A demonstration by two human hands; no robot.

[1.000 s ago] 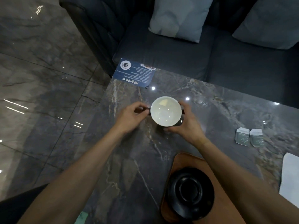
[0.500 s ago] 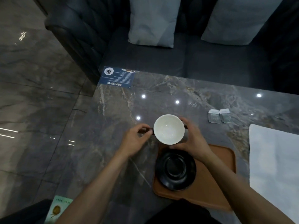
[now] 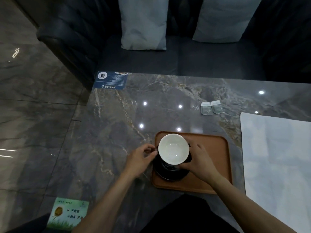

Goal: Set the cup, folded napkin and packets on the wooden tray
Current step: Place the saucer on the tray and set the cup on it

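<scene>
Both hands hold the cup point(image 3: 173, 149) over the saucer point(image 3: 170, 172) at the tray's point(image 3: 210, 165) left end: left hand point(image 3: 140, 158) pinching its handle, right hand point(image 3: 198, 159) cupping its side; it goes straight down.

— Where is the cup point(image 3: 173, 149) placed?
— It is held over the saucer point(image 3: 170, 174) at the left end of the tray point(image 3: 212, 165), between the left hand point(image 3: 141, 158) and the right hand point(image 3: 199, 161).
— And the rest?
— Two packets point(image 3: 212, 107) are laid side by side behind the tray; the napkin point(image 3: 276, 153) is spread to its right on the table point(image 3: 117, 132).
</scene>
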